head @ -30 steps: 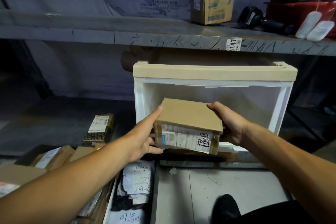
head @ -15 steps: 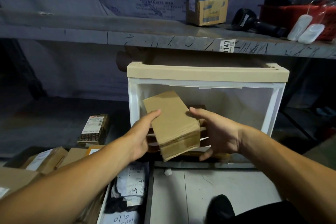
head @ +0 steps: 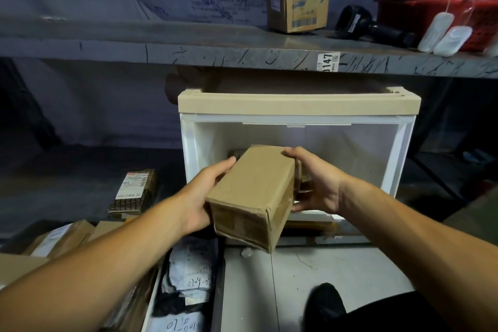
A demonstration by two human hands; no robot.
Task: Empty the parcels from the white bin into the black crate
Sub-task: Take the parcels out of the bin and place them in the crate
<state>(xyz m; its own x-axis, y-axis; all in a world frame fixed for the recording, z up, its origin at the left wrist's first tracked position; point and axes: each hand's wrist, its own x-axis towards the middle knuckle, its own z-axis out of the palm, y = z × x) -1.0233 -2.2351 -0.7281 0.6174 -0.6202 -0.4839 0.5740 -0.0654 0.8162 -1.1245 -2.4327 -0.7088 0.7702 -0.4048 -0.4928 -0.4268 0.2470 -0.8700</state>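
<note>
Plain brown cardboard parcel point(head: 253, 194), taped end, held between both hands

Held parcel point(head: 256, 194): plain brown cardboard with glossy clear tape bands. Bin point(head: 296, 127): white frame, beige top rim. Far shelf point(head: 188, 51): scratched grey. Far-right basket point(head: 431, 13): red mesh. Left parcel point(head: 133, 191): dark printed pattern, white label edged red. Near bags point(head: 194, 264): white with black handwriting.
</note>
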